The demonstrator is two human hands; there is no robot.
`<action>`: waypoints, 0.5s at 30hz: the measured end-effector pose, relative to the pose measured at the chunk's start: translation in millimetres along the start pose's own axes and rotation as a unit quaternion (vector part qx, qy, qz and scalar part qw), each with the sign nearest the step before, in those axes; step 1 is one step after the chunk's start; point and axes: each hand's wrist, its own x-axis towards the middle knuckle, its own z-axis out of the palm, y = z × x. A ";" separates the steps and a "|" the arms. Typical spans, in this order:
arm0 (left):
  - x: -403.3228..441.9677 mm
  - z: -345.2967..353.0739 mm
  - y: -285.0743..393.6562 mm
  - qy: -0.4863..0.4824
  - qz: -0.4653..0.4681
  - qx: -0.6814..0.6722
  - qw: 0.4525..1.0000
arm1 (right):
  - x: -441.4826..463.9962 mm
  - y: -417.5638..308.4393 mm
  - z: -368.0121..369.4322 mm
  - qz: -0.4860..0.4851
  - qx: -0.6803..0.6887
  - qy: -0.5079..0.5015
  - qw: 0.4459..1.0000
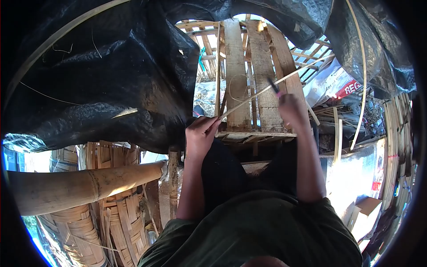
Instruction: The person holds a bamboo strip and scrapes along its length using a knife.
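Observation:
A long, thin pale strip [249, 99] runs slantwise from lower left to upper right over a bench of wooden planks [263, 62]. Its lower end is pinched in my left hand [202, 129]. My right hand [292, 111] is closed around the handle of a knife [274, 86], whose dark blade points up and left and lies close to the strip. Whether blade and strip touch cannot be made out. A thin curled fibre [235, 87] rests on the left plank.
Black plastic sheeting [102, 75] hangs at the left and top. A thick bamboo pole [93, 184] juts in at lower left, above woven bamboo baskets [80, 227]. A printed sack [331, 84] and more strips lie at right, near an open cardboard box [367, 209].

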 end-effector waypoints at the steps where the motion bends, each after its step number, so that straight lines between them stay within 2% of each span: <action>1: 0.6 0.7 -1.5 0.002 0.000 0.000 1.000 | -13.2 -10.4 15.1 -0.197 -0.245 0.012 0.949; 2: 1.0 0.9 -3.2 0.000 0.002 -0.002 1.000 | -27.9 -30.8 36.3 -0.248 -0.171 0.000 0.954; 4: -0.7 2.5 -8.1 -0.007 0.003 -0.004 1.000 | -50.1 -87.0 31.9 -0.094 0.047 -0.085 0.991; 6: -2.9 4.9 -14.4 0.014 -0.004 -0.031 0.999 | -20.8 -50.9 37.8 -0.164 -0.052 -0.105 0.979; 7: -2.9 4.3 -14.8 0.012 -0.006 -0.029 0.999 | -12.7 -38.5 26.8 -0.199 -0.096 -0.039 0.975; 8: -3.0 3.9 -13.7 0.014 -0.002 -0.024 1.000 | -5.9 -59.1 0.8 0.072 0.069 -0.070 0.993; 9: -3.4 4.4 -13.0 0.017 0.001 -0.020 1.000 | -9.0 -48.6 22.9 -0.088 -0.010 -0.032 0.996; 10: -3.3 6.1 -14.5 0.020 -0.001 -0.020 1.000 | -16.3 -37.1 44.7 -0.245 -0.089 0.009 0.965; 12: -5.9 9.8 -17.5 0.030 0.008 -0.039 0.999 | -47.2 -101.5 52.0 -0.054 0.086 -0.106 0.989; 13: -7.0 10.3 -18.1 0.024 0.009 -0.042 0.999 | -44.0 -90.6 55.8 -0.149 -0.017 -0.072 0.986; 14: -8.1 10.2 -19.2 0.018 -0.010 -0.051 0.999 | -34.9 -89.5 27.9 -0.020 0.063 -0.180 0.981; 15: -8.6 10.2 -20.3 0.014 -0.031 -0.057 0.998 | -17.8 -64.6 27.2 -0.070 -0.015 -0.111 0.991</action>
